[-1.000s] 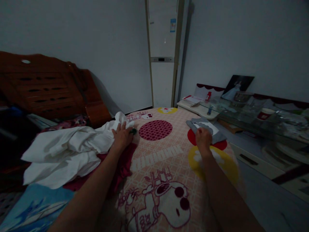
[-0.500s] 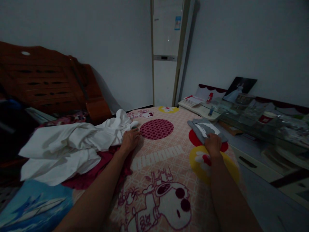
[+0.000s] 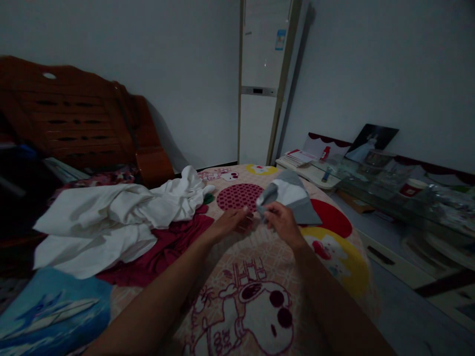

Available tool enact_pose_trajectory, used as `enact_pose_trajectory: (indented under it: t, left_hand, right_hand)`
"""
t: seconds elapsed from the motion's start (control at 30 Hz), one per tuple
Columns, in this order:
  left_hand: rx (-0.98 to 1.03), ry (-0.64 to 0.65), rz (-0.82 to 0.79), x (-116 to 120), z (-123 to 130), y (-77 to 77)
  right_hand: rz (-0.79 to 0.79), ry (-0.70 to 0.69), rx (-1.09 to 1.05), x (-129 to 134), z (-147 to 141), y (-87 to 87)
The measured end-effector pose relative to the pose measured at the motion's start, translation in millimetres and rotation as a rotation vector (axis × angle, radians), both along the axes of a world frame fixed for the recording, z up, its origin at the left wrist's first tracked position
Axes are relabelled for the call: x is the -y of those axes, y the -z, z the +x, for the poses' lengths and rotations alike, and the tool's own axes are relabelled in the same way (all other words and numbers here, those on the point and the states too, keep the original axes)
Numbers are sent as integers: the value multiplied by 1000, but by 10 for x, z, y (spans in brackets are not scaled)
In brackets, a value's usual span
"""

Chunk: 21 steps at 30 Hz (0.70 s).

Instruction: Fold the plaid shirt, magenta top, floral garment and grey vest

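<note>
My right hand point(image 3: 281, 221) pinches the near left edge of a grey-and-white piece of clothing point(image 3: 295, 195), whose exact kind I cannot make out. The garment is partly lifted and spreads away toward the far side of the table. Just left of it, my left hand point(image 3: 233, 221) hovers above the tablecloth, fingers out and holding nothing. A crumpled white cloth point(image 3: 122, 212) lies to the left, partly over a dark red cloth point(image 3: 174, 249).
A patterned pink tablecloth point(image 3: 256, 257) covers the round table. A blue printed cloth point(image 3: 55, 311) is at front left. Beyond stand a wooden bench point(image 3: 70, 113) and a tall white cabinet-like unit point(image 3: 260, 123). On the right, a glass-topped stand holds a paper cup point(image 3: 411, 188).
My right hand has drawn the grey-and-white garment leftward and partly unfolded it. My left hand has left the edge of the white cloth and moved right toward it.
</note>
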<state>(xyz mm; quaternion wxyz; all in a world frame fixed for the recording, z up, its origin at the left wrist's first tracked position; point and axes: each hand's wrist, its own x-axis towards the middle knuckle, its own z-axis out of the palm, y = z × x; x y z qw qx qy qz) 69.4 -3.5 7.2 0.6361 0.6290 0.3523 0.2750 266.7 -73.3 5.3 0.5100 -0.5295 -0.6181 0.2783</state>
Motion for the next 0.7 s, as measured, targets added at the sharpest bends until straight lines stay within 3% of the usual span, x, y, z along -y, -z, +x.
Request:
enact_pose_trajectory:
  t: [0.03,0.1,0.17,0.23,0.33,0.43,0.53,0.63,0.7]
  left_hand:
    - [27,6,-58,25,39,66]
    - [67,-104,-122,23,65,206]
    - [71,-224,-139,-32,37,317]
    - [37,-300,-109,-108,-16,378]
    - [-16,-343,-19,-208,-87,390]
    - [4,-347,17,-266,-126,381]
    - [11,-362,27,-305,-153,404]
    - [0,-385,25,-337,-171,447]
    - [-5,-417,27,-348,-172,463]
  right_hand:
    - [-50,-151,-50,39,-181,-4]
    - [-117,-330,-61,113,-443,8]
    - [-130,-411,-11,150,-555,33]
    - [-124,-389,31,136,-532,58]
    - [-58,-166,50,44,-319,85]
    - [74,191,158,-55,25,127]
    - [40,534,368,-109,410,223]
    - [-82,689,502,-132,720,357]
    - [-165,691,511,-147,840,434]
